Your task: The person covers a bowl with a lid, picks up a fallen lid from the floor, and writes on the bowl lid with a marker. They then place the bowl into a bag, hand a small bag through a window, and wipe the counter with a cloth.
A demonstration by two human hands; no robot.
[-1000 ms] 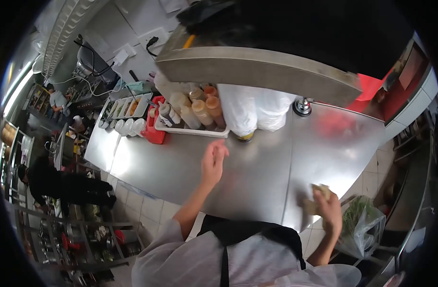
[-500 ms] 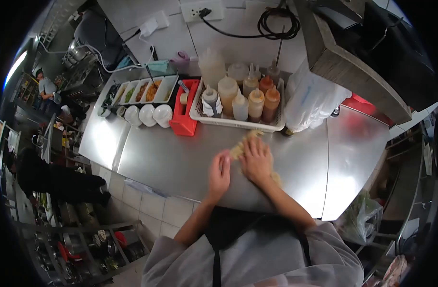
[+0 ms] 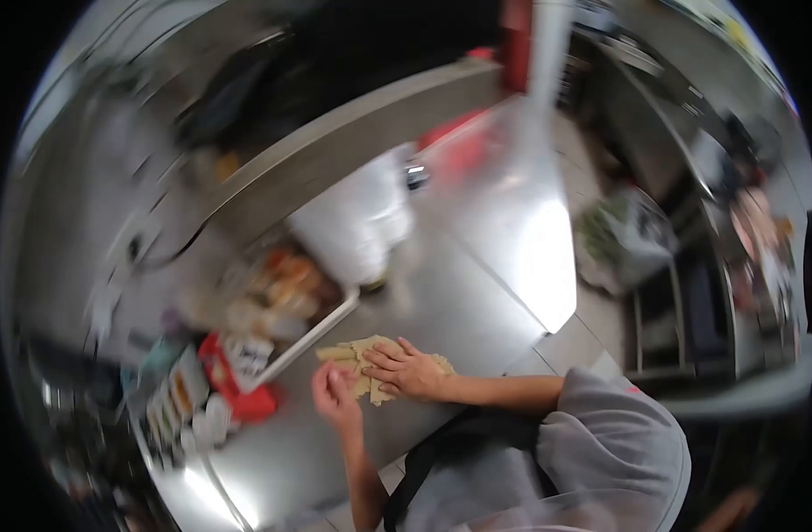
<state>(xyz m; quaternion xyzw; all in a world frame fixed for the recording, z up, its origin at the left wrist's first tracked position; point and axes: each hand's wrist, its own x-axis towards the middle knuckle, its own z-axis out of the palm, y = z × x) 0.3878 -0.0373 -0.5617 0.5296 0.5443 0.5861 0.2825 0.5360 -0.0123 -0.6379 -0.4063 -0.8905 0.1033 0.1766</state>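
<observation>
A thin, ragged-edged sheet of pale yellow dough [image 3: 381,390] lies on the steel table [image 3: 441,275]. My right hand [image 3: 408,371] rests flat on it with the fingers spread. My left hand [image 3: 337,397] is at the dough's left edge, fingers curled, and blur hides whether anything is between them. A narrow strip of the dough [image 3: 337,353] shows just beyond my left hand.
A white basket [image 3: 313,341] of sauce bottles stands beyond the dough, beside a red tape dispenser [image 3: 251,403]. White plastic bags [image 3: 357,217] lie behind. Food trays [image 3: 177,395] and small white bowls [image 3: 213,421] are at the left. A bag of greens [image 3: 623,239] is at the right.
The camera view has swung to the right, so the table and basket appear rotated and shifted left. More of the dough shows around my right hand.
</observation>
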